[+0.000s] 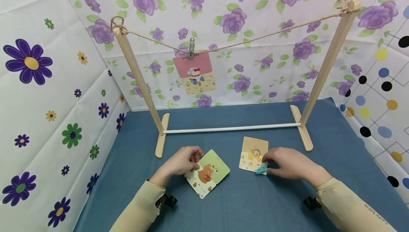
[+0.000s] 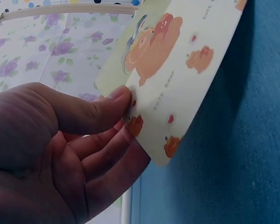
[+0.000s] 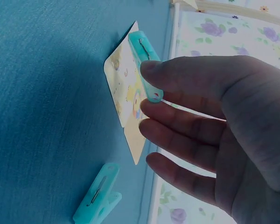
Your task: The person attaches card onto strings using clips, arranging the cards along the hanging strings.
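Observation:
My left hand (image 1: pixel 185 161) pinches a green-and-cream bear card (image 1: pixel 209 175) by one corner between thumb and fingers. In the left wrist view the card (image 2: pixel 177 70) is tilted, with its lower edge close to the blue cloth. A turquoise clothespin (image 1: pixel 262 168) is held between the thumb and fingers of my right hand (image 1: pixel 287 162). That clothespin (image 3: pixel 147 70) overlaps one corner of a yellow lion card (image 1: pixel 254 152) lying on the cloth; whether it clips the card I cannot tell. A second turquoise clothespin (image 3: pixel 98 193) lies on the cloth, visible only in the right wrist view.
Behind my hands stands a wooden frame with a left post (image 1: pixel 138 79), a right post (image 1: pixel 329 65) and a white rod (image 1: pixel 231 129) low between them. From its sagging twine (image 1: pixel 255 40) hangs a pink-and-yellow card (image 1: pixel 195 72), held by a grey clothespin (image 1: pixel 191 49). Patterned fabric surrounds the blue cloth (image 1: pixel 243 207).

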Action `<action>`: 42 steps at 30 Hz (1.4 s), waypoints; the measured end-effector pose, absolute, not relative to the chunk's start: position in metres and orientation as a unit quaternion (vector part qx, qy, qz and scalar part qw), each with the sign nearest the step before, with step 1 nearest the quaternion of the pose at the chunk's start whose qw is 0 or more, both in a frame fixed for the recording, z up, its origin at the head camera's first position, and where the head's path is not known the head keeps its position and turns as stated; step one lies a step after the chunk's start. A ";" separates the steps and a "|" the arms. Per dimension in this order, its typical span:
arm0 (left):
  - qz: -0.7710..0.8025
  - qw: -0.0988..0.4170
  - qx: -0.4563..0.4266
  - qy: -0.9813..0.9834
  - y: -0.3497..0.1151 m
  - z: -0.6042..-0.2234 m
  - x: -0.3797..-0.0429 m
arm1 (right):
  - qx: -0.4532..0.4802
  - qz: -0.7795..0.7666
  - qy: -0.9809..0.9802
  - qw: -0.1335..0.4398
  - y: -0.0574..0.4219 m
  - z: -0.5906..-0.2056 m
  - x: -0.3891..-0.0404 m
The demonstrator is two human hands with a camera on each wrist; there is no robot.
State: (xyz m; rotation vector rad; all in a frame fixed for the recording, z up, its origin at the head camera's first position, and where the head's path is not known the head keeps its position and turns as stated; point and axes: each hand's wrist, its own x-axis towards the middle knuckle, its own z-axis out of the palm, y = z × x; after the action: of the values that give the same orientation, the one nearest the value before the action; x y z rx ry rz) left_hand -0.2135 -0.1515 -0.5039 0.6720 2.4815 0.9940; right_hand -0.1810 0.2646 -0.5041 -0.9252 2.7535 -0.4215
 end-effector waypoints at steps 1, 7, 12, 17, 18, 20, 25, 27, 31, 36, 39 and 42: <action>0.362 0.191 0.238 0.881 -0.152 -0.504 -0.213 | -0.313 -0.144 0.933 0.100 0.265 -0.504 -0.181; 0.408 0.186 0.229 0.864 -0.157 -0.507 -0.213 | -0.309 -0.153 0.935 0.082 0.266 -0.501 -0.181; 0.444 0.193 0.220 0.847 -0.157 -0.508 -0.212 | -0.307 -0.153 0.937 0.063 0.266 -0.501 -0.180; 0.471 0.183 0.214 0.836 -0.156 -0.511 -0.214 | -0.304 -0.151 0.940 0.042 0.266 -0.502 -0.181; 0.474 0.179 0.214 0.835 -0.155 -0.512 -0.214 | -0.304 -0.153 0.940 0.038 0.266 -0.502 -0.181; 0.479 0.174 0.212 0.834 -0.155 -0.513 -0.215 | -0.305 -0.156 0.939 0.029 0.266 -0.502 -0.181; 0.495 0.164 0.206 0.828 -0.153 -0.514 -0.214 | -0.303 -0.159 0.940 0.015 0.266 -0.501 -0.182; 0.500 0.159 0.204 0.826 -0.152 -0.514 -0.213 | -0.300 -0.162 0.940 0.012 0.266 -0.501 -0.182; 0.519 0.152 0.201 0.817 -0.149 -0.515 -0.212 | -0.294 -0.170 0.941 0.009 0.266 -0.501 -0.181; 0.545 0.144 0.193 0.803 -0.145 -0.519 -0.212 | -0.287 -0.183 0.940 -0.008 0.267 -0.502 -0.181; 0.558 0.140 0.186 0.796 -0.143 -0.520 -0.212 | -0.284 -0.188 0.940 -0.027 0.267 -0.504 -0.182; 0.567 0.138 0.180 0.792 -0.140 -0.520 -0.212 | -0.282 -0.188 0.940 -0.045 0.268 -0.506 -0.182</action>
State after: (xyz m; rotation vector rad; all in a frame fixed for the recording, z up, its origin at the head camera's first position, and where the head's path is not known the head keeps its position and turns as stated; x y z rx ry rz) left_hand -0.2123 -0.1397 -0.5199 0.5203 2.2899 1.6397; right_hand -0.1818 0.2682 -0.5058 -0.9136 3.0394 -0.6092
